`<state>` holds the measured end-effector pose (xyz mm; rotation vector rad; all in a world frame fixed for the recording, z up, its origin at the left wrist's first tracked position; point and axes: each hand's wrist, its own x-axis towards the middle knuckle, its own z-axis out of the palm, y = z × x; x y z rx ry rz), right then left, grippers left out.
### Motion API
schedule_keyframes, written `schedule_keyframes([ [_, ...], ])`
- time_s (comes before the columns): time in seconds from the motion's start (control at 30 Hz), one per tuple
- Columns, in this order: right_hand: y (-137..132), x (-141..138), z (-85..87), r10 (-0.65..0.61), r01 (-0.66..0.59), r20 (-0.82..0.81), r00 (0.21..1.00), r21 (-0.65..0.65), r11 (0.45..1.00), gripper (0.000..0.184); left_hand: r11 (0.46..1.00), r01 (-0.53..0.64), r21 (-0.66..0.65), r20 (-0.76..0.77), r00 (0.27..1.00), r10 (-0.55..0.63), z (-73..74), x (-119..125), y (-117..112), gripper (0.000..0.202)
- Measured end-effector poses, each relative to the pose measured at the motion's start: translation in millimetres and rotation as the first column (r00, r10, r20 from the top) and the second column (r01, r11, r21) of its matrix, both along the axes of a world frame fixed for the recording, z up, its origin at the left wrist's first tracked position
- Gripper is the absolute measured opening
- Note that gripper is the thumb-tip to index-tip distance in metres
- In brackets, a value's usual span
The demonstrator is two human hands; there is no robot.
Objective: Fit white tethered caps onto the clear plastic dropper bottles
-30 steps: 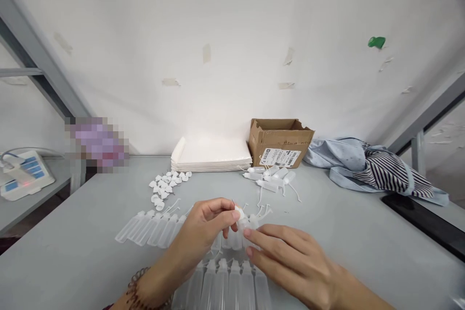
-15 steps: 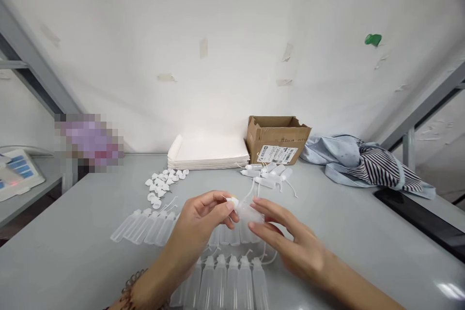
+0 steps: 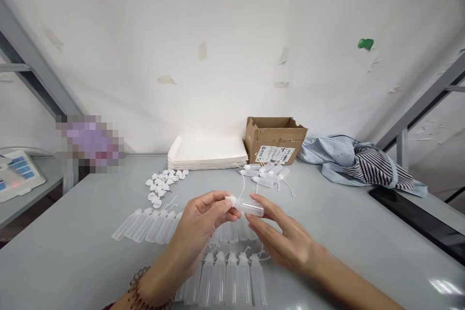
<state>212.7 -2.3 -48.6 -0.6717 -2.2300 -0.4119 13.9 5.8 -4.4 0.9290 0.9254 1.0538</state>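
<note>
My left hand (image 3: 203, 225) and my right hand (image 3: 281, 235) hold one small clear plastic bottle (image 3: 250, 207) between them, lying sideways above the grey table (image 3: 345, 232). The left fingers pinch its white tip end (image 3: 230, 199); the right fingertips grip the body. A thin white strap (image 3: 242, 183) curls up from the bottle. Under my hands lie rows of several clear bottles (image 3: 227, 278), with another row (image 3: 147, 225) to the left. Loose white caps (image 3: 163, 184) lie further back on the left.
A small pile of capped bottles (image 3: 267, 174) lies before an open cardboard box (image 3: 274, 138). A stack of white sheets (image 3: 207, 154) is beside it. Crumpled blue and striped cloth (image 3: 363, 164) sits at the right, a black flat object (image 3: 417, 220) near the right edge.
The bottle has been lifted off the row and turned sideways between both hands. My right hand moved from lying over the bottles to gripping the bottle's body.
</note>
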Motion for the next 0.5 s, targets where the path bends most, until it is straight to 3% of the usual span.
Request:
schedule_keyframes([
  [0.13, 1, 6, 1.9, -0.056, 0.054, 0.028, 0.998, 0.080, 0.995, 0.023, 0.998, 0.056, -0.012, -0.044, 0.997, -0.056, 0.7, 0, -3, 0.017],
  [0.37, -8, 3, 10.3, -0.081, 0.076, 0.028, 0.996, 0.159, 0.984, 0.024, 0.984, 0.176, 0.024, -0.104, 0.979, -0.173, 2.3, -4, -3, 0.016],
  [0.5, -8, -2, 15.3, -0.084, 0.090, -0.073, 0.994, 0.092, 0.992, 0.023, 0.985, 0.169, 0.041, -0.145, 0.976, -0.162, 3.2, -4, -4, 0.015],
])
